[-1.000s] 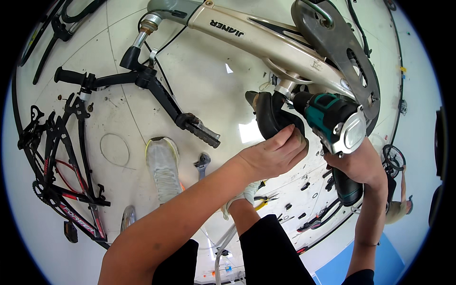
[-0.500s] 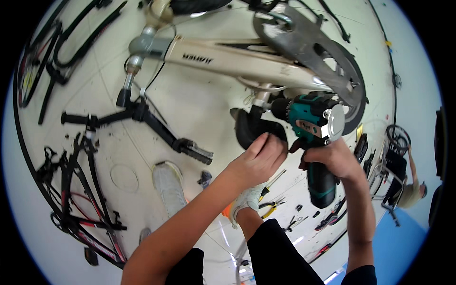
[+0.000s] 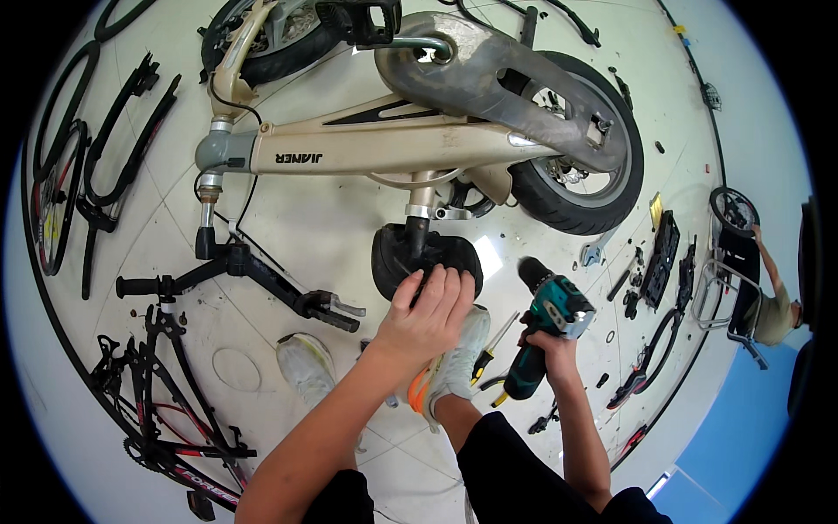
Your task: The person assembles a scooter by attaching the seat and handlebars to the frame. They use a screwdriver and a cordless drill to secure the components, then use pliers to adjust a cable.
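Observation:
A beige folding bike [image 3: 349, 150] lies on its side across the floor. Its black saddle [image 3: 390, 253] points toward me, on a post held in a silver seat clamp [image 3: 421, 211]. My left hand [image 3: 432, 306] grips the saddle's near edge, fingers curled over it. To the right, my right hand [image 3: 552, 351] is wrapped round the handle of a teal and black cordless drill [image 3: 563, 310]. The drill's chuck faces away from me, apart from the bike. The handlebar [image 3: 223, 266] stretches out at left, still joined to the bike.
A screwdriver [image 3: 494, 349] lies by my shoe [image 3: 458, 358]. A black bike frame [image 3: 166, 384] rests at lower left, black forks [image 3: 113, 188] beyond it. Several loose parts [image 3: 661, 262] lie at right. Farther right, another person [image 3: 772, 306] sits holding a wheel [image 3: 733, 210].
The drill has moved away from the seat clamp, toward me, and its chuck has turned from leftward to pointing away. My left hand stays on the saddle, which appears turned. The view has shifted.

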Available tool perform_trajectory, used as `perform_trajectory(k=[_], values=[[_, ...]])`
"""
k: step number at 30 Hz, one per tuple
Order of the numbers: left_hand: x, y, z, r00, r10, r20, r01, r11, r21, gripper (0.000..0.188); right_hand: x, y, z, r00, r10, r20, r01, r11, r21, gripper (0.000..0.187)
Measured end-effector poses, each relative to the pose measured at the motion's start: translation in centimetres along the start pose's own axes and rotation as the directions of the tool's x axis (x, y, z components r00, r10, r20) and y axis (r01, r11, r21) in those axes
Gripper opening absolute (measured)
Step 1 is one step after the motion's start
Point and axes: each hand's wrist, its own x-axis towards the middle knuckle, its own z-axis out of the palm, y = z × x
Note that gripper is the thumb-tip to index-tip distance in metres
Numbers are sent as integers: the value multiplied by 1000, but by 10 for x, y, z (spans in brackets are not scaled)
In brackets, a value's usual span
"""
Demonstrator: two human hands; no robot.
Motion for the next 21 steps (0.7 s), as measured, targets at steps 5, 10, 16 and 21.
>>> perform_trajectory(k=[5,10,16,21], values=[[1,-3,-8,999,19,31,-20,1000,6,33,47,111,-74,907,-243,-344,73,895,-441,30],[5,4,-12,991,-29,134,45,992,-118,37,60,146,-102,741,-324,-588,-206,724,-658,40],[6,-22,-60,949,-262,178,311,673,-671,54,70,148,-92,763,-300,-573,-296,625,-722,60],[-38,-114,-93,796,-605,27,584,755,-299,41,69,164,-95,816,-278,-507,-240,636,-733,64]])
